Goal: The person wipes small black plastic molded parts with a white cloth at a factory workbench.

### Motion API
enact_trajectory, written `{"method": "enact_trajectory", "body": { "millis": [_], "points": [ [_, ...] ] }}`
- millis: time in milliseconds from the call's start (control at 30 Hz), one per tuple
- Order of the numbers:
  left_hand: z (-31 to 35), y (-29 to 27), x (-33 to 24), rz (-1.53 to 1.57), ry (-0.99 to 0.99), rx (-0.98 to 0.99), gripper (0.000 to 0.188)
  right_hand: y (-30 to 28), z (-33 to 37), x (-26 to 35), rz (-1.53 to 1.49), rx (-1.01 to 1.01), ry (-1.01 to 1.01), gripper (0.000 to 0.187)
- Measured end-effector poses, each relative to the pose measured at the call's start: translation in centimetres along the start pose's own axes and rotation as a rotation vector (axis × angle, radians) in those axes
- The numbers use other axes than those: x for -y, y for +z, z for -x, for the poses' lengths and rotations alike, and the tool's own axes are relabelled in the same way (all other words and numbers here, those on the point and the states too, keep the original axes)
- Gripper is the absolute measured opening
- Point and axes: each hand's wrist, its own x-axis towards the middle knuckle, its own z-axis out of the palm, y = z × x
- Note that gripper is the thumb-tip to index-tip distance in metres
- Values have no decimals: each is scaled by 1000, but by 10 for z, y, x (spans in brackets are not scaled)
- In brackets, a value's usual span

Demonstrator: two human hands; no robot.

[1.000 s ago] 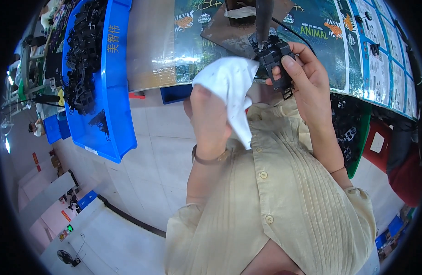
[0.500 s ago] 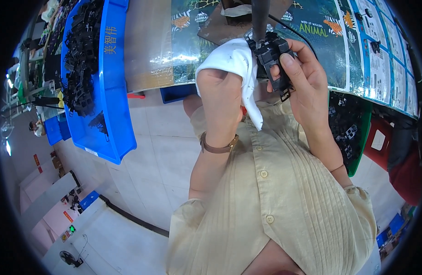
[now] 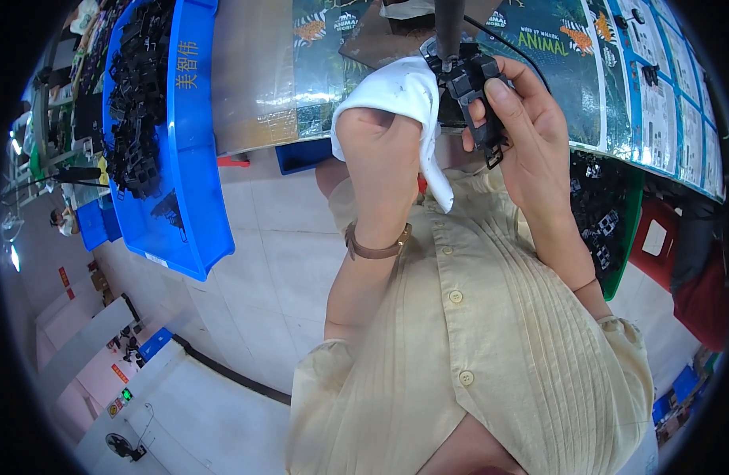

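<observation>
Between thumb and fingers of my right hand [image 3: 532,134] is a black plastic part [image 3: 475,85] with block-like ridges and a small wire-like loop at its lower end. My left hand [image 3: 378,162], wearing a brown-strapped watch, is closed on a white cloth [image 3: 396,89] marked with dark specks. The cloth drapes over its fingertips, hiding them, and one corner hangs down. Its upper edge meets the left side of the black part. A dark upright rod [image 3: 450,30] comes down to the part's upper end; whether they touch I cannot tell.
A blue bin [image 3: 192,158] heaped with black parts stands at the left. Below the table's right edge is a green crate [image 3: 627,229] of similar parts, beside a red stool [image 3: 653,237]. Printed sheets cover the table [image 3: 254,87]. A black cable [image 3: 511,51] curves behind my right hand.
My left hand and the cloth have shifted slightly up and left. The right hand keeps its hold on the black part, which is tilted a little differently beneath the rod.
</observation>
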Motion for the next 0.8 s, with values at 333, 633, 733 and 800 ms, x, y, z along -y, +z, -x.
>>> {"method": "enact_trajectory", "body": {
  "millis": [333,633,733,800],
  "points": [
    [-3,-1,-4,-22,-1,41,9,1,-2,0,-43,4,-21,23],
    [-2,-1,-6,-51,-4,72,11,0,-2,1,-41,6,-39,20],
    [-1,1,-7,-32,-15,50,8,-1,-2,0,-28,2,-57,21],
    [-1,0,-7,-41,0,52,8,-1,-1,-1,30,-2,-76,22]
  ]
}}
